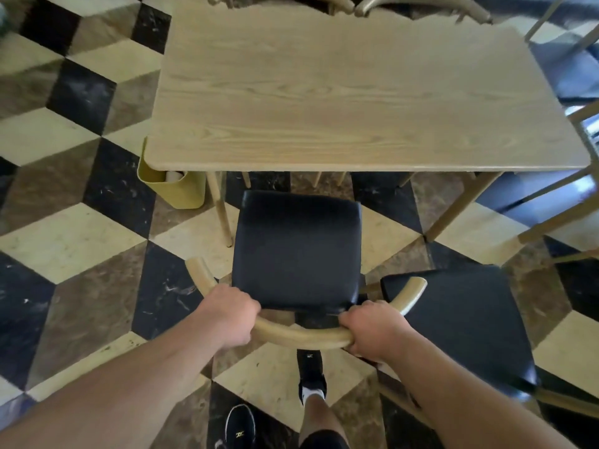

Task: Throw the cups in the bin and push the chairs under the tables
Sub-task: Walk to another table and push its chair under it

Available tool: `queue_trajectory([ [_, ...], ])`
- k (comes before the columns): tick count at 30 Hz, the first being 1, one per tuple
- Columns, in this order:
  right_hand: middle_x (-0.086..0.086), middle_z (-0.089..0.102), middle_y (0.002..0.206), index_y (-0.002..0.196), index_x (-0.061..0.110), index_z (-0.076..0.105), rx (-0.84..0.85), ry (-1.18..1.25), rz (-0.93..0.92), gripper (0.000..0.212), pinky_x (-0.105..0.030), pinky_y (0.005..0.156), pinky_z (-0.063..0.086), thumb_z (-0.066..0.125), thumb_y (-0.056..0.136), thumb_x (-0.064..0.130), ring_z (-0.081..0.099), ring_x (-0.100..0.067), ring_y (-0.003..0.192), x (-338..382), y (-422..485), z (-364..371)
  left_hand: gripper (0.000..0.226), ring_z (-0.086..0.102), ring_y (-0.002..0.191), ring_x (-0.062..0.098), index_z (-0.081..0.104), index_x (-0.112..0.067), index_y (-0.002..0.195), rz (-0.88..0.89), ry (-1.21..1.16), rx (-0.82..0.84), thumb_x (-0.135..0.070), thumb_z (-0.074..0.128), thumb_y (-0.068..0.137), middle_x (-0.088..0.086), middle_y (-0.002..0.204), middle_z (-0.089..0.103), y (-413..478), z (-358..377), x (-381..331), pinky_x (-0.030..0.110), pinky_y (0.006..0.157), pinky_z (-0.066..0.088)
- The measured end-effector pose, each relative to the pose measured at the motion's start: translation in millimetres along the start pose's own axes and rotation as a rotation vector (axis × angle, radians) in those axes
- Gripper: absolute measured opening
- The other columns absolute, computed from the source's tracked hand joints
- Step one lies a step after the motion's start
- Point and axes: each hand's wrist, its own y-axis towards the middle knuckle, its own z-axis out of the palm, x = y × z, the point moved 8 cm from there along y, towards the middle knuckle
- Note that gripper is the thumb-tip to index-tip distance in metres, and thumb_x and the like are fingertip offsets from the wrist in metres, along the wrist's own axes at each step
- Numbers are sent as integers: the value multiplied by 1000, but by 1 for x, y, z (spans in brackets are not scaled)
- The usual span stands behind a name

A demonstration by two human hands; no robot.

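A chair with a black padded seat [296,251] and a curved wooden backrest [301,335] stands in front of the light wooden table [356,92], its front edge just at the table's near edge. My left hand [227,314] grips the backrest on its left side. My right hand [376,330] grips it on the right. A yellow bin [171,189] stands on the floor under the table's near left corner, with a white cup [175,175] showing inside it.
A second black-seated chair [466,322] stands close on my right, angled away from the table. More chair backs [421,4] line the table's far side, and wooden furniture legs [564,215] sit at the right. My feet [311,374] are behind the chair on the chequered floor.
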Motion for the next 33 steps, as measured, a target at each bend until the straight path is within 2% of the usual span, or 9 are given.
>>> queue_trajectory([
  [4, 1, 68, 119, 126, 28, 63, -12, 2, -10, 32, -42, 96, 47, 67, 96, 39, 64, -25, 112, -39, 24, -37, 20, 66, 85, 20, 70, -31, 108, -13, -46, -27, -44, 66, 93, -7, 92, 70, 30, -29, 14, 43, 87, 51],
  [8, 5, 68, 112, 122, 32, 64, -46, 14, -23, 28, -43, 100, 48, 69, 95, 38, 63, -22, 105, -67, 52, -69, 20, 64, 81, 18, 70, -32, 108, -50, -60, -41, -45, 66, 93, -8, 88, 67, 56, -54, 34, 41, 84, 51],
  [16, 6, 67, 107, 124, 34, 64, -88, 12, -62, 28, -45, 101, 48, 68, 98, 43, 62, -20, 99, -85, 96, -110, 15, 63, 83, 19, 63, -33, 103, -94, -45, -16, -45, 68, 94, -8, 91, 67, 87, -89, 82, 39, 84, 48],
  [21, 6, 67, 108, 128, 34, 64, -107, -19, -54, 35, -44, 96, 48, 69, 96, 46, 61, -21, 97, -96, 113, -132, 14, 60, 79, 17, 62, -34, 101, -132, -45, -29, -44, 68, 93, -10, 85, 63, 102, -105, 99, 39, 78, 42],
  [23, 7, 67, 107, 130, 34, 63, -102, -26, -50, 37, -44, 95, 47, 69, 96, 47, 62, -22, 99, -104, 117, -138, 13, 60, 80, 17, 63, -34, 101, -139, -53, -19, -43, 68, 92, -10, 84, 62, 107, -109, 101, 39, 79, 40],
  [26, 9, 61, 98, 128, 35, 64, -85, -40, -63, 36, -45, 94, 46, 68, 95, 49, 55, -20, 90, -110, 121, -139, 13, 60, 85, 17, 63, -37, 106, -130, -58, 24, -41, 65, 93, -11, 88, 63, 114, -109, 103, 41, 83, 39],
  [29, 6, 66, 103, 124, 35, 64, -68, -56, -63, 31, -48, 98, 47, 64, 96, 48, 61, -23, 99, -111, 123, -138, 20, 58, 88, 17, 64, -39, 114, -124, -59, 78, -39, 62, 94, -10, 95, 66, 117, -107, 104, 42, 85, 39],
  [33, 4, 68, 108, 117, 34, 64, -28, -84, -82, 24, -49, 97, 48, 61, 97, 46, 63, -26, 104, -111, 127, -137, 20, 58, 89, 19, 60, -40, 110, -117, -60, 120, -32, 59, 92, -10, 94, 65, 118, -108, 103, 43, 87, 40],
])
